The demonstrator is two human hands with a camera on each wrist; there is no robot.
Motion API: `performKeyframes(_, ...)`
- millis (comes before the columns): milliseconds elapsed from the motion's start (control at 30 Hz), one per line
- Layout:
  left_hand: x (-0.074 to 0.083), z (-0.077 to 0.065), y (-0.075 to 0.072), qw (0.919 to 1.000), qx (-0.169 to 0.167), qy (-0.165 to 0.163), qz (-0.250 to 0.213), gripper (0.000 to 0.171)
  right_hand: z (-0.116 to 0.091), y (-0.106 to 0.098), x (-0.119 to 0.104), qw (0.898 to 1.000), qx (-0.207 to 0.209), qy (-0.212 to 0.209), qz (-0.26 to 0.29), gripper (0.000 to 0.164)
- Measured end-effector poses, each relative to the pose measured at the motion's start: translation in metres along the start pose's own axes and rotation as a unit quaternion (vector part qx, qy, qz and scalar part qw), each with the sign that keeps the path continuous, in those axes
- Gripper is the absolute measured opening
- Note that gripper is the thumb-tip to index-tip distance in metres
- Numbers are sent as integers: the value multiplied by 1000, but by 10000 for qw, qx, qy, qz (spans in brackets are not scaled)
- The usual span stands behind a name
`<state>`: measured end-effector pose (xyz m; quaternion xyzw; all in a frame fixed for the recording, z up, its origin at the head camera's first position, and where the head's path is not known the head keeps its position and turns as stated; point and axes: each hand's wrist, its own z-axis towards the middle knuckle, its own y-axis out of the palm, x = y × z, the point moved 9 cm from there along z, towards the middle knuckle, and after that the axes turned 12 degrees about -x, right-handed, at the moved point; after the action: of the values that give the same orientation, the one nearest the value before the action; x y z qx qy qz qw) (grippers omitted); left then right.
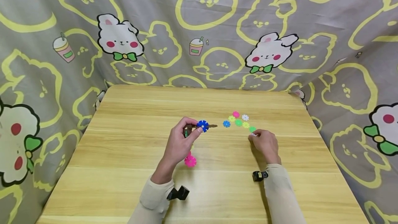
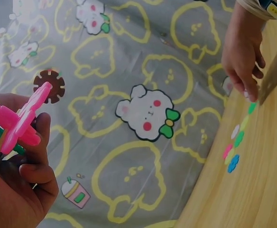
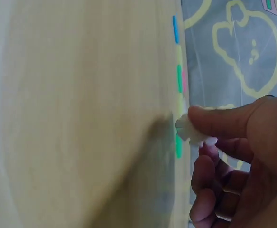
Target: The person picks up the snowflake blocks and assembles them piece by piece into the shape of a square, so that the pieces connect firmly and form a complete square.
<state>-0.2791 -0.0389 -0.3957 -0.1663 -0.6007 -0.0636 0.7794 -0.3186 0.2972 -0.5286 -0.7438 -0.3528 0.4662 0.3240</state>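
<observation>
My left hand grips a built-up cluster of notched plastic snowflake discs above the table. A dark blue disc shows at its thumb and fingertips, and a pink disc hangs below the hand. In the left wrist view, a brown disc sticks out past the fingers. The palm and fingers hide the middle of the cluster. Between thumb and fingers, my right hand pinches a white snowflake disc, just over the table at the near end of the loose discs.
Several loose discs lie close together on the wooden table: a light blue disc, a pink one, a white one, plus yellow and green ones. A patterned grey curtain surrounds the table's back and sides.
</observation>
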Motion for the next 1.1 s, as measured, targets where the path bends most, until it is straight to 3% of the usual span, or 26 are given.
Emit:
performKeyframes(100,-1,0,0,10000,-6,-26,-14,13,-4,-4,-11,9995,129,-226,170,28)
performKeyframes(267,-2,1,0,10000,-14,-50,-47,14,-17,-16,-48,9932,372,-990,483,34)
performKeyframes(433,-2,1,0,10000,-29,-45,-36,14,-33,-26,-83,9803,492,-1743,794,33)
performKeyframes(667,-1,1,1,10000,-81,-38,11,13,-54,-36,-114,9616,553,-2313,1373,26)
performKeyframes(800,-1,1,1,10000,-60,-9,30,13,-67,-39,-127,9412,421,-2684,2010,27)
performKeyframes(1000,0,1,0,10000,-36,-1,39,14,-89,-40,-152,8945,-129,-3354,2954,23)
performKeyframes(1100,0,1,0,10000,-42,12,74,15,-97,-39,-161,8852,-333,-3501,3047,22)
